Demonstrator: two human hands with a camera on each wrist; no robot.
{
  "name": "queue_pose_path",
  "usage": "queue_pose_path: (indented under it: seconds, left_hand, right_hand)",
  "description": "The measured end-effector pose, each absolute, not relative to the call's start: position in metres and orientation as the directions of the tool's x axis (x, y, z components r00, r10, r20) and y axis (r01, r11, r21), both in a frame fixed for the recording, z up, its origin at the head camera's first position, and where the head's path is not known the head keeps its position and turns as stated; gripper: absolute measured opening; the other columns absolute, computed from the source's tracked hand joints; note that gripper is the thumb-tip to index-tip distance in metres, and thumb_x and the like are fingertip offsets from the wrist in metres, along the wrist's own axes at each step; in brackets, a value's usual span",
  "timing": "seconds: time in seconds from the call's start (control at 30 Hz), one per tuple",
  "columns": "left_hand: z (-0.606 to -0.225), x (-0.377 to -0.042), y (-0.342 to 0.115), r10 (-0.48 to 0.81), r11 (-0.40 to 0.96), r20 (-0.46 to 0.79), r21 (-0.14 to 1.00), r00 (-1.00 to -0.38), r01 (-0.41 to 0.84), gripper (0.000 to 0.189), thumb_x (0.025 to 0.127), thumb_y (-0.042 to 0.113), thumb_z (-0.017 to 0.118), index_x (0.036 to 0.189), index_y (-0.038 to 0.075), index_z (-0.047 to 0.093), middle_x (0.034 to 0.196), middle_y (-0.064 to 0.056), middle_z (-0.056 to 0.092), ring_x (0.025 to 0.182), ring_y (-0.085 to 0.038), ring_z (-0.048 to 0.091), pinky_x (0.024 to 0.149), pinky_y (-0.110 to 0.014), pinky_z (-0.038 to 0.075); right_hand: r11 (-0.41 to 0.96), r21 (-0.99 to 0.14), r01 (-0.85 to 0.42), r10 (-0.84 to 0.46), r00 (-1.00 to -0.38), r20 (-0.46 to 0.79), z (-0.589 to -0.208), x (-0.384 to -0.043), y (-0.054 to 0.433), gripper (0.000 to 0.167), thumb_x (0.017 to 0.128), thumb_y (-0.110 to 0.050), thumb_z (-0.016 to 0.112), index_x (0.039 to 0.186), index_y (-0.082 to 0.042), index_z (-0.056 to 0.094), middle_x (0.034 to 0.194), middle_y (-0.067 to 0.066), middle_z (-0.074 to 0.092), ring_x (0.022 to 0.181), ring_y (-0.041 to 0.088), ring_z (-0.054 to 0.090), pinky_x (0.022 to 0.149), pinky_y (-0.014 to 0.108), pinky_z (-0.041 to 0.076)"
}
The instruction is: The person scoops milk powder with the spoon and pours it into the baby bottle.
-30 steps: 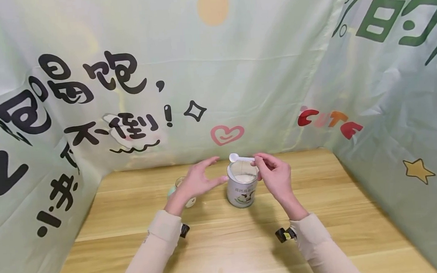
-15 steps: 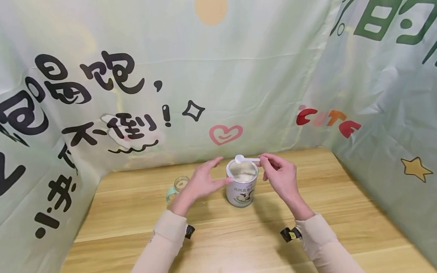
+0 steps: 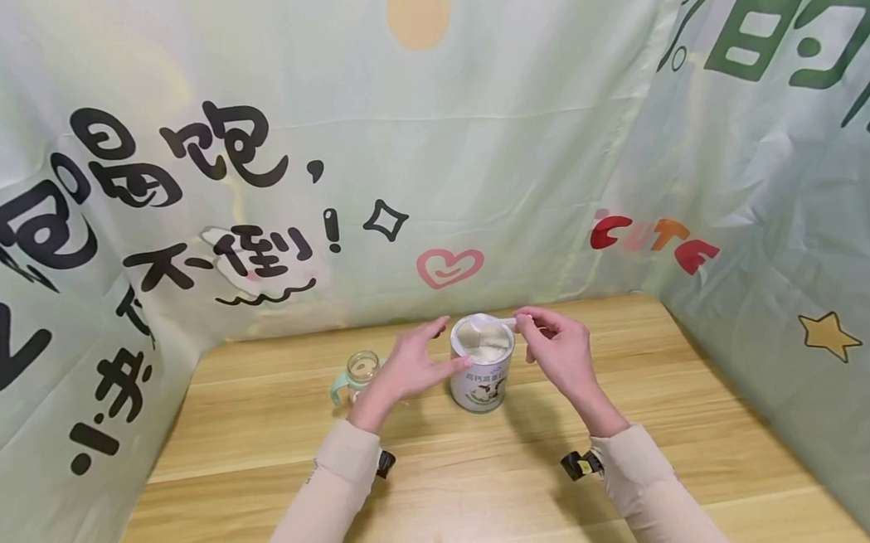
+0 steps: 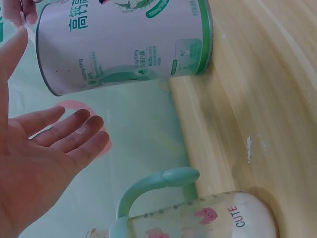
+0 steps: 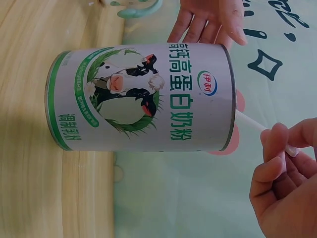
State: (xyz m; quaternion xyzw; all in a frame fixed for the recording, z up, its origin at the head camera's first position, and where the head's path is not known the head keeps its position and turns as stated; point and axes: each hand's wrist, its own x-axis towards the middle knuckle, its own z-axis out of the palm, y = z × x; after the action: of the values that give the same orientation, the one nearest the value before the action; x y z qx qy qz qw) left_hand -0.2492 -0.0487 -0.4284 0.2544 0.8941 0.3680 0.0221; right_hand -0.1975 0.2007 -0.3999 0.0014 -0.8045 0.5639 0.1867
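Pale beige sleeves (image 3: 669, 498) end in broad cuffs (image 3: 349, 451) beside black wrist cameras (image 3: 576, 466), the right one marked yellow.

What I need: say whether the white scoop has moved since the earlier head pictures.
Yes: the white scoop has moved right and down in the head view, judged against the printed pink heart.

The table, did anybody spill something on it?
Maybe a tiny bit: on the table, near the bottle on the side toward the can, the left wrist view shows a small white streak. It looks odd because it stands out from the wood grain; I can't tell what it is.
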Motion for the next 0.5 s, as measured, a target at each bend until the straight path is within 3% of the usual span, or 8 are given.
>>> queue_pose_path:
  seconds: [0.3,0.5]
  left_hand:
    - [-0.4309,-0.2505,-0.0443,0.490,0.591,0.165,0.659,-0.856,0.465,0.097,0.089,0.060,0.078,0.162,0.009,0.040,0.162,-0.018,0.048,0.149,-0.040,0.047,0.122,-0.059,0.040]
    - [-0.4330,-0.2502,-0.0419,0.499,0.572,0.175,0.669,-0.849,0.474,0.094,0.089,0.058,0.079,0.162,0.013,0.042,0.157,-0.019,0.054,0.142,-0.038,0.055,0.118,-0.060,0.045]
  right_hand:
    - [0.400,-0.893,-0.204,0.192,-0.934,0.300,-0.4019,-0.2004,0.1993,0.021,0.100,-0.027,0.072,0.110,-0.010,0.080,0.087,0.016,0.075,0.051,0.011,0.060,0.044,0.023,0.042]
    - [0.438,-0.875,-0.207,0.168,-0.937,0.306,-0.4028,-0.2026,0.1981,0.019,0.101,-0.023,0.071,0.111,-0.009,0.080,0.097,0.018,0.075,0.052,0.018,0.062,0.044,0.024,0.042]
